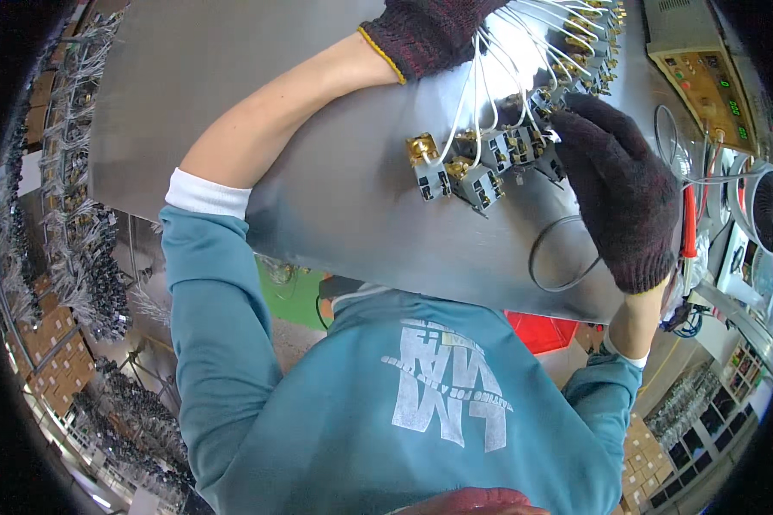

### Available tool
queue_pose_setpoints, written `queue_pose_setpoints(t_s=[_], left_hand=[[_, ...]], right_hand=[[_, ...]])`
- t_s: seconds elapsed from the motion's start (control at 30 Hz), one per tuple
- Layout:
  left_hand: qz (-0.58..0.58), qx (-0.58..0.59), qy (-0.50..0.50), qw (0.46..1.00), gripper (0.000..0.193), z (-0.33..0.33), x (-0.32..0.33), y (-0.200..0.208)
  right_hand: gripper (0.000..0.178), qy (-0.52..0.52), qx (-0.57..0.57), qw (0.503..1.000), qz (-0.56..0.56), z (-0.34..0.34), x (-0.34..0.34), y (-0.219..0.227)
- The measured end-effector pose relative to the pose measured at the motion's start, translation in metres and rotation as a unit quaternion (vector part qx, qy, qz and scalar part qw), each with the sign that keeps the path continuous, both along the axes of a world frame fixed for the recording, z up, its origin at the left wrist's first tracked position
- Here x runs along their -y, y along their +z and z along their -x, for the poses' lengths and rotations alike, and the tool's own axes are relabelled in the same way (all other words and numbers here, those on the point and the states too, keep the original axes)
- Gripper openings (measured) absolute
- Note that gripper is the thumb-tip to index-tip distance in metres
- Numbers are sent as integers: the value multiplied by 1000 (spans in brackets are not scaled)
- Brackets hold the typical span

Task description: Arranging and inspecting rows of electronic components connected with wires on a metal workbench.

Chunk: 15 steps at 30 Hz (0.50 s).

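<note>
Both my hands wear dark knitted gloves. My left hand (429, 34) is at the top edge, fingers closed where several white wires (481, 64) come together; its fingertips are partly cut off. The wires fan out to small grey box-shaped electrical parts with brass ends, lying in a row on the metal table. One such part (429, 167) lies at the near left end, another (478, 187) beside it. My right hand (618, 184) is at the row's right side, thumb and fingers closed around a grey part (543, 105) there, mostly hidden by the glove.
A metal tabletop (335, 197) lies under the work. A thin dark cable (534, 257) loops by my right wrist. At the right stand a bench instrument (704, 90) with green digits and a red rod-shaped handle (689, 221). Bundles of wired parts (82, 232) hang at the left.
</note>
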<state>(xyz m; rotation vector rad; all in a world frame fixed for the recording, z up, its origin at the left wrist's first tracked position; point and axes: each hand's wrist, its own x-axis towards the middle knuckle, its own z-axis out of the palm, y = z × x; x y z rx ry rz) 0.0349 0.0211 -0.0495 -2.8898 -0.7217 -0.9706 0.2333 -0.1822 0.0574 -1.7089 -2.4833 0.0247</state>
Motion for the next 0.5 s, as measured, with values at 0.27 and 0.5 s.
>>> queue_pose_setpoints(t_s=[0.27, 0.5], left_hand=[[-8, 53, -17, 998, 50, -12, 0, -5], [-18, 28, -34, 999, 56, -18, -5, 0]], right_hand=[[27, -170, -321, 929, 75, -24, 71, -6], [41, -96, -194, 975, -55, -24, 68, -25]])
